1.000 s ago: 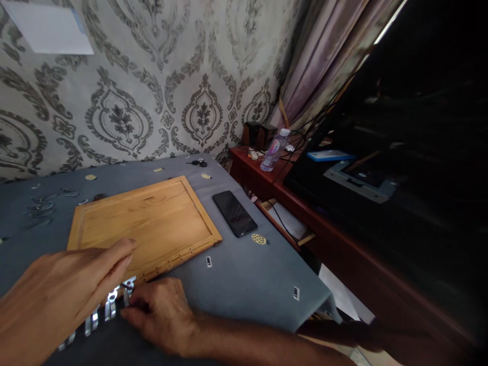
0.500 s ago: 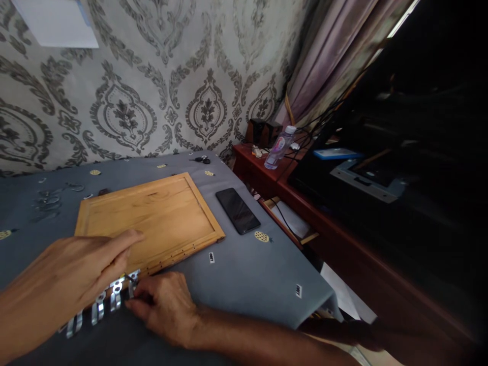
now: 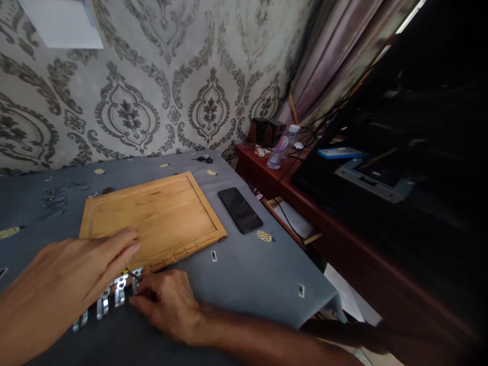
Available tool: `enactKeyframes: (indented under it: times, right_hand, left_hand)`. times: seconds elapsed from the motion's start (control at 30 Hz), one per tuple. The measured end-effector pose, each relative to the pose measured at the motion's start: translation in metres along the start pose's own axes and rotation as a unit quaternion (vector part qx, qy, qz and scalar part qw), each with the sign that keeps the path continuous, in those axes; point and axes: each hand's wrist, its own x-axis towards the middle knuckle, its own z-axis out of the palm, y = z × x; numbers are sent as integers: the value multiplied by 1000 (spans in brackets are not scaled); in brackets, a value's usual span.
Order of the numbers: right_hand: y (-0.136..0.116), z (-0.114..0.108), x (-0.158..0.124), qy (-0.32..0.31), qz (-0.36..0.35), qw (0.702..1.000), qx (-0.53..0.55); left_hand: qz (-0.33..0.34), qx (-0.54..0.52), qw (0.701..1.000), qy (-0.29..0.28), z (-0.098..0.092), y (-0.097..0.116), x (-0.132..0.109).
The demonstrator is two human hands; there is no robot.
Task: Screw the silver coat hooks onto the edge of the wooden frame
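A framed wooden board [image 3: 160, 208] lies flat on the cloth-covered table, with several shiny metal hooks [image 3: 120, 292] in a row along its near edge. My left hand [image 3: 87, 264] is above the board's near left part, fingers curled together. Below its fingertips a thin dark tool [image 3: 132, 275], with a bit of yellow beside it, slants toward the rightmost hook [image 3: 135, 283]; its grip is hidden. My right hand [image 3: 171, 300] is closed at the board's near edge, thumb and forefinger pinching that rightmost hook. Small dark holes continue along the edge to the right.
A black phone [image 3: 240, 209] lies right of the board. Loose metal hooks [image 3: 53, 201] are at the far left, and keys [image 3: 203, 159] near the wall. A clear bottle [image 3: 282, 148] stands on the red-brown desk [image 3: 263, 160], below which a drawer [image 3: 293, 221] is pulled out. A large dark screen [image 3: 404, 152] fills the right.
My left hand's fingers have turned and curled in, with the fingertips now showing below the forefinger. My right hand keeps its pinch on the hook. The view has shifted slightly.
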Motion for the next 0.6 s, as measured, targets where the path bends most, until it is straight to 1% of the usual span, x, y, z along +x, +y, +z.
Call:
enactKeyframes:
  times: [0.07, 0.13, 0.4, 0.6]
  right_hand:
    - [0, 0, 0, 1, -1, 1000, -3]
    - [1, 1, 0, 1, 0, 1000, -4]
    - [1, 3, 1, 2, -2, 1000, -1]
    - [1, 1, 1, 0, -5, 1000, -6]
  left_hand:
    - [19, 50, 999, -4, 0, 4, 1]
    - [27, 72, 997, 0, 1, 7, 2]
    - [49, 53, 997, 9, 9, -7, 6]
    - [47, 48, 998, -6, 3, -6, 10]
